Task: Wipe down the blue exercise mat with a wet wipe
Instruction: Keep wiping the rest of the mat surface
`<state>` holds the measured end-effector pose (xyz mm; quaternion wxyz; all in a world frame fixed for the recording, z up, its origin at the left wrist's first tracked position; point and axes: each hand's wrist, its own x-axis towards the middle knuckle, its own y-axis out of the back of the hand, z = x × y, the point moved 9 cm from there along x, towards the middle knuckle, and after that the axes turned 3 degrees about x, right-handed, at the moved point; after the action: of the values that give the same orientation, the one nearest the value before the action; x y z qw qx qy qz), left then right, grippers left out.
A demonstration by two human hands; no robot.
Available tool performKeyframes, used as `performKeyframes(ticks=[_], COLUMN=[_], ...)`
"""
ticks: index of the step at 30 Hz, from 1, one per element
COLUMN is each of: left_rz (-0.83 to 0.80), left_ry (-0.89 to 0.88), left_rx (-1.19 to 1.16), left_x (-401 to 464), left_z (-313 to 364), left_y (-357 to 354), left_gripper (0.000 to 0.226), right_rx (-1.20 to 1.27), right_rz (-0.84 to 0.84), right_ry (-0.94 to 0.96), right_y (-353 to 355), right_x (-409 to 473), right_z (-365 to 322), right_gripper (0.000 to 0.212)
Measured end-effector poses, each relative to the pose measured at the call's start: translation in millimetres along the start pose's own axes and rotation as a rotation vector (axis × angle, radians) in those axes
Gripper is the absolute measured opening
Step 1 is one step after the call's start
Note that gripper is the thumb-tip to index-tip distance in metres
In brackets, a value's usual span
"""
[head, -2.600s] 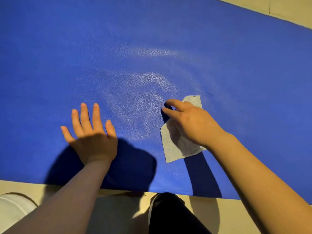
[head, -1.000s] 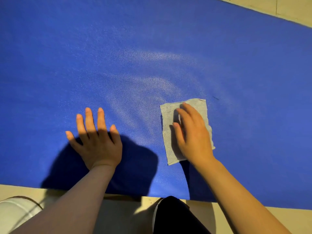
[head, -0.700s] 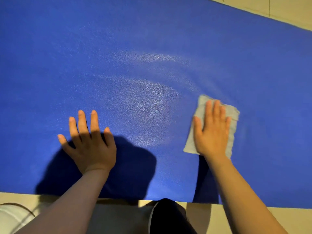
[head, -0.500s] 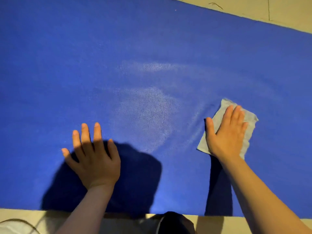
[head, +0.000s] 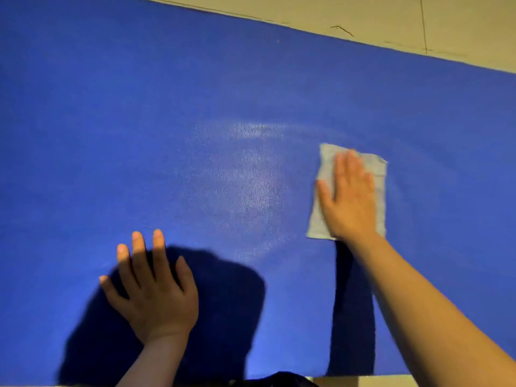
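Nearest, left hand [head: 156, 291]: flat on the mat [head: 111, 121], fingers straight and spread, holding nothing, bracing close to the near edge, much where it lay a couple of seconds back. Beyond and across, right hand [head: 349, 199]: palm down on the wipe [head: 381, 174], fingers straight and together, pressing rather than gripping. Moved since: wipe carried from beside the shiny patch [head: 245, 191], out to the right and a little farther up the mat, and turned from a skewed lie to nearly upright under the palm. Left behind between the hands, a damp sheen, with a fainter streak curving toward the wipe. Judged from that: middle of the mat covered, stroke now working rightward; far strip near the floor [head: 391, 18] and the left expanse showing no sheen, so probably still to do. Mat lying flat on the floor, filling most of the view.
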<state>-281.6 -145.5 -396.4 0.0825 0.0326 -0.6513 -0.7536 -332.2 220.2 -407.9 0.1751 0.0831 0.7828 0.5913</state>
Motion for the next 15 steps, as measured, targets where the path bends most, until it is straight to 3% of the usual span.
performKeyframes(ticks=[3, 7, 9, 13, 15], left_rz=[0.037, 0.033, 0.038, 0.013, -0.001], left_ry=[-0.004, 0.008, -0.005, -0.014, -0.018], left_rx=[0.000, -0.008, 0.005, 0.025, 0.043], left_x=[0.0, 1.1, -0.2, 1.7, 2.0], left_z=[2.1, 2.4, 3.9, 2.3, 1.3], left_y=[1.3, -0.8, -0.4, -4.1, -5.8], left_gripper=[0.051, 0.051, 0.051, 0.053, 0.054], right_rx=[-0.046, 0.001, 0.030, 0.054, 0.059], right_rz=[0.020, 0.085, 0.050, 0.000, -0.060], right_ry=[-0.102, -0.168, -0.014, 0.515, 0.689], right_y=[21.0, 10.9, -6.3, -45.8, -58.9], right_x=[9.1, 12.5, 16.6, 0.7, -9.5], right_z=[48.8, -0.2, -65.6, -219.3, -260.3], right_gripper=[0.083, 0.088, 0.087, 0.076, 0.073])
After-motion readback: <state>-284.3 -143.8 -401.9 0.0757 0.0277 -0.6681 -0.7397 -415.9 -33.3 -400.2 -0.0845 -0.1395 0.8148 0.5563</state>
